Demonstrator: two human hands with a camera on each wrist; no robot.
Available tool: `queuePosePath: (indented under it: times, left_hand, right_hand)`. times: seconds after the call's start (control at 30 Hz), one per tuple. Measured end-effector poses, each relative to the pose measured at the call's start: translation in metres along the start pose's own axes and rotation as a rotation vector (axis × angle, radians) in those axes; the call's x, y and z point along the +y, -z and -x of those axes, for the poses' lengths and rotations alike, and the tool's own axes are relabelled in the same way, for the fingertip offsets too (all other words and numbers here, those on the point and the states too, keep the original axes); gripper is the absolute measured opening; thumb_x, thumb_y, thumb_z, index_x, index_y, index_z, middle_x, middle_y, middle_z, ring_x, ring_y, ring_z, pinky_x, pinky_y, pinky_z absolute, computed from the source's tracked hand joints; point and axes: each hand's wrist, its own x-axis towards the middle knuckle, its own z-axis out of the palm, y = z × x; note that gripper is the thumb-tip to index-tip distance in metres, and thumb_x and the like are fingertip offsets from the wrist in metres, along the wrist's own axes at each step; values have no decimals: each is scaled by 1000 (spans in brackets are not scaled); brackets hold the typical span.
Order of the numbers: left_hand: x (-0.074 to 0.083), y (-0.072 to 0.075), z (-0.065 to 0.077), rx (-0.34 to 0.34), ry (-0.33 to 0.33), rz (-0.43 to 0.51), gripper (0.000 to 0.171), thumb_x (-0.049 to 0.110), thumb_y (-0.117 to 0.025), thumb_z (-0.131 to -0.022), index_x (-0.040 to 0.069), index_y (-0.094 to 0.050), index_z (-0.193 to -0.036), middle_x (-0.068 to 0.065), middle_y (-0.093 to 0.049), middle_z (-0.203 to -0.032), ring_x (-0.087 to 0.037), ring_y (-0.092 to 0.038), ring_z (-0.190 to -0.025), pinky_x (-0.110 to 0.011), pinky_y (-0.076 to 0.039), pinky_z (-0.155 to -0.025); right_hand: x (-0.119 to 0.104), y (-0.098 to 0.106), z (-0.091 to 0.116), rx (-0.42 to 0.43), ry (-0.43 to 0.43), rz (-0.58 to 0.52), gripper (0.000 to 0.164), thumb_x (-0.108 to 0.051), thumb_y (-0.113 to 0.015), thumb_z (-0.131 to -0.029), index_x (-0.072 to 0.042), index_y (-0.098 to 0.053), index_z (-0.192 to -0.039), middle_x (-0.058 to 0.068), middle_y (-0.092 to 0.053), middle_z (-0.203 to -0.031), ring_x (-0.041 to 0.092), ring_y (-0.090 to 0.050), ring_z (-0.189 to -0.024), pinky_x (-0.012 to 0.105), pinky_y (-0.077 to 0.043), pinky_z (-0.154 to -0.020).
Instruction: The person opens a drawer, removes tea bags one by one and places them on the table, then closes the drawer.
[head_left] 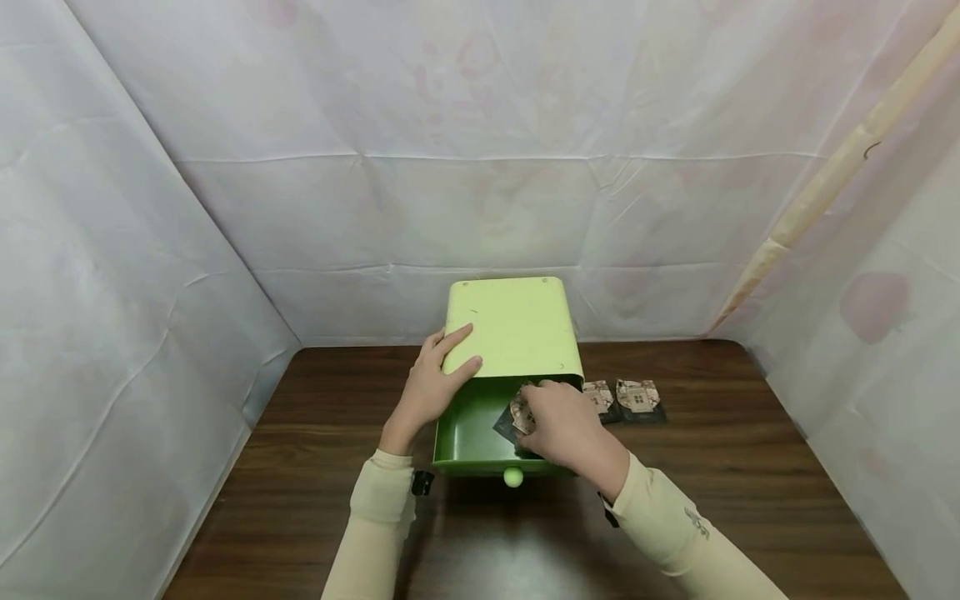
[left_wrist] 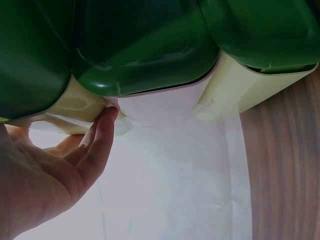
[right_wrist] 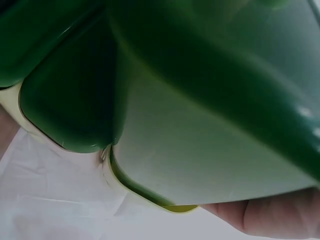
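A pale green cabinet point(head_left: 513, 329) stands at the back of the table with its green drawer point(head_left: 471, 429) pulled out toward me. My left hand point(head_left: 427, 387) rests on the left edge of its top, thumb and fingers spread. Inside the drawer, my right hand point(head_left: 570, 427) pinches a small dark flat packet point(head_left: 507, 425) with a printed house-like picture, partly covered by the fingers. The left wrist view has left fingers point(left_wrist: 102, 142) against the cabinet's side. Only part of the right hand point(right_wrist: 280, 215) appears in the right wrist view, and the packet is hidden there.
Two similar packets point(head_left: 639, 398) lie on the brown wooden table point(head_left: 322, 467), right of the cabinet. A round green knob point(head_left: 513, 477) sticks out from the drawer front. White cloth point(head_left: 480, 208) hangs behind and at both sides.
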Motion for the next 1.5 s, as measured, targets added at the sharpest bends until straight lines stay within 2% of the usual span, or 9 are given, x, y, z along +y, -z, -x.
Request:
queuePosePath:
  times: [0.17, 0.3, 0.47, 0.63, 0.73, 0.97, 1.07, 1.27, 1.5]
  left_hand:
    - [0, -1, 1, 4, -2, 5, 60, 69, -53, -87, 52, -38, -143, -7, -22, -155, -38, -31, -136, -63, -35, -97]
    - [2, -2, 1, 11, -6, 9, 61, 69, -54, -87, 51, -39, -144, -7, -24, -154, -38, -32, -135, -62, -36, -96]
    - [3, -3, 2, 14, -4, 8, 61, 69, -53, -87, 51, -39, -144, -7, -24, -154, -39, -32, -135, -63, -36, -96]
    - [2, -2, 2, 9, -4, 10, 61, 69, -54, -88, 51, -38, -144, -5, -23, -155, -38, -33, -135, -62, -36, -96]
    - [2, -2, 2, 11, -3, 9, 61, 69, -54, -87, 52, -38, -143, -5, -23, -154, -38, -33, -134, -61, -37, -96]
    - [3, -2, 2, 7, -5, 9, 60, 69, -53, -88, 52, -38, -144, -5, -22, -155, -39, -31, -136, -63, -35, -96]
    - [2, -2, 2, -1, 2, 14, 60, 69, -52, -88, 52, -37, -144, -5, -21, -155, -40, -29, -137, -64, -34, -97]
    - [3, 0, 3, -9, 16, 8, 60, 70, -52, -87, 54, -37, -143, -5, -20, -155, -39, -28, -137, -65, -32, -98]
    - [4, 1, 2, -9, 11, 2, 61, 70, -52, -88, 52, -37, -144, -5, -21, -155, -39, -29, -137, -64, -32, -98]
  right_hand:
    - [1, 0, -2, -89, -19, 19, 68, -34, -93, -63, -3, -66, -117, 12, -62, -96, 33, -60, -85, 44, -50, -67]
    - [1, -2, -3, -125, -16, 29, 67, -24, -91, -67, -2, -62, -124, 16, -62, -107, 38, -59, -92, 46, -51, -68]
    - [2, -4, -4, -115, 1, 16, 44, -2, -75, -77, -2, -61, -119, 13, -63, -98, 32, -60, -79, 38, -46, -55]
    - [2, -7, -4, -27, 14, -1, 17, 0, -68, -85, -4, -61, -100, 6, -54, -73, 21, -51, -56, 32, -38, -45]
    - [3, -10, -4, 30, 28, -8, 11, 1, -67, -88, -5, -61, -94, 3, -50, -65, 17, -46, -48, 30, -35, -42]
    - [4, -11, -4, 15, 16, -14, 22, 7, -63, -85, -4, -67, -103, 2, -49, -59, 15, -42, -41, 27, -28, -38]
    - [5, -11, -4, 13, 18, -19, 23, 9, -63, -84, -4, -68, -102, 1, -47, -56, 15, -39, -39, 26, -26, -38]
    - [5, -9, -3, 43, 12, 10, 26, 10, -62, -83, -10, -70, -96, -1, -49, -57, 14, -37, -40, 26, -21, -39]
    - [6, -1, -2, 40, -13, -3, 33, 9, -62, -82, -12, -70, -107, 1, -60, -66, 14, -37, -39, 26, -20, -38]
